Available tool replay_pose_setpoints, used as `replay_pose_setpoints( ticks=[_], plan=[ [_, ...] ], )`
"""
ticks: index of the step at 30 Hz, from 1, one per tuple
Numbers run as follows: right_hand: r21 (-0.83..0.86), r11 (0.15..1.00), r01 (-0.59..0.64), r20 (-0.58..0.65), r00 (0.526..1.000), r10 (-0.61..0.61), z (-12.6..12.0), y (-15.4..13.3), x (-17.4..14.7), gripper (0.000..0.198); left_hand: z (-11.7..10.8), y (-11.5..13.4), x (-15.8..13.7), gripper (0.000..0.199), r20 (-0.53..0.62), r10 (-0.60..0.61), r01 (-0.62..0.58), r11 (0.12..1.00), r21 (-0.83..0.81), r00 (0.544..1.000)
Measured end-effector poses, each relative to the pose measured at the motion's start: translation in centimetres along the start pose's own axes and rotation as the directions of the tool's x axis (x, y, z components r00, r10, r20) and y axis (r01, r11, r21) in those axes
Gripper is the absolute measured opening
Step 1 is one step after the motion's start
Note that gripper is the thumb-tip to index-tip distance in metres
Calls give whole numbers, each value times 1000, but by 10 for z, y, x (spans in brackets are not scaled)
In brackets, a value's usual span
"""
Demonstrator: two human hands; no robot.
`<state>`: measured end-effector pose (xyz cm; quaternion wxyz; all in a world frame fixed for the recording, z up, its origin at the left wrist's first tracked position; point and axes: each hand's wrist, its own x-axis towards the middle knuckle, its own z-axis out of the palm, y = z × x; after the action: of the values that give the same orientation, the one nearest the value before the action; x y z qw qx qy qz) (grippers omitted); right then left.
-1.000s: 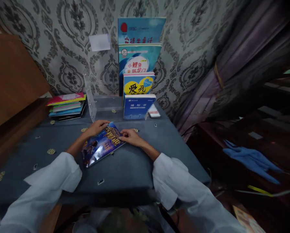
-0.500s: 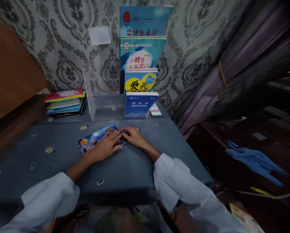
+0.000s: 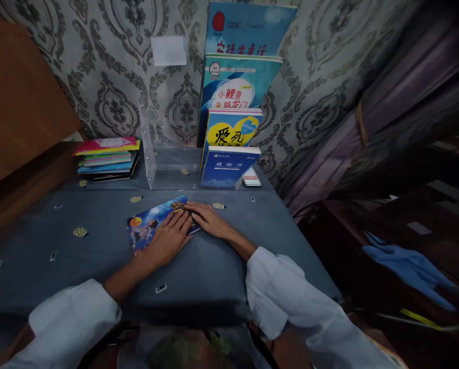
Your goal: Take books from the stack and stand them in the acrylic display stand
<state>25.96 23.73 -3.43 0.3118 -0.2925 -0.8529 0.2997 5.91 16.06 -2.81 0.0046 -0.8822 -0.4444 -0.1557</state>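
A blue illustrated book (image 3: 145, 223) lies at a slant on the cloth-covered table, its cover facing up. My left hand (image 3: 171, 236) rests flat across the middle of the cover, fingers stretched out toward its far right side. At the book's right end lies my right hand (image 3: 208, 219), fingers extended over the corner and its fingertips close to those of my left hand. Both hands cover part of the cover's title. Behind the book stands a clear acrylic rack (image 3: 149, 169), with several upright books in its right part, a dark blue book (image 3: 229, 168) in front.
A stack of thin books (image 3: 108, 159) sits at the back left beside a brown wooden panel (image 3: 22, 102). A small pixelated object (image 3: 251, 177) stands right of the rack. Beyond the table's right edge are a tied curtain (image 3: 345, 154) and a blue cloth (image 3: 406, 266).
My right hand has slid left over the book's right end, nearer my left hand. The view has shifted slightly, so the rack and books appear farther right.
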Motion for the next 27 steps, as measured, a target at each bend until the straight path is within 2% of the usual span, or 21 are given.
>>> replay_pose_setpoints(
  ticks=[5, 11, 15, 19, 27],
  plan=[
    [-60, 998, -34, 67, 997, 38, 2, 9, 30, 38, 3, -1, -1, 48, -32, 3, -4, 999, -34, 999],
    [-75, 997, -31, 5, 999, 32, 6, 20, 48, 37, 3, -2, -1, 47, -20, 0, -1, 996, -94, 1000],
    [-8, 1000, -2, 25, 1000, 3, 3, 21, 39, 39, 2, -3, -2, 48, -31, -14, 9, 991, -135, 999],
    [35, 999, -28, 18, 999, 27, -2, 15, 23, 40, 0, -2, -2, 48, -2, -29, 29, 992, -121, 1000],
    [192, 975, -113, -42, 992, 123, -13, -19, -28, 35, 0, 0, -4, 46, -17, -64, 60, 985, -159, 998]
  ],
)
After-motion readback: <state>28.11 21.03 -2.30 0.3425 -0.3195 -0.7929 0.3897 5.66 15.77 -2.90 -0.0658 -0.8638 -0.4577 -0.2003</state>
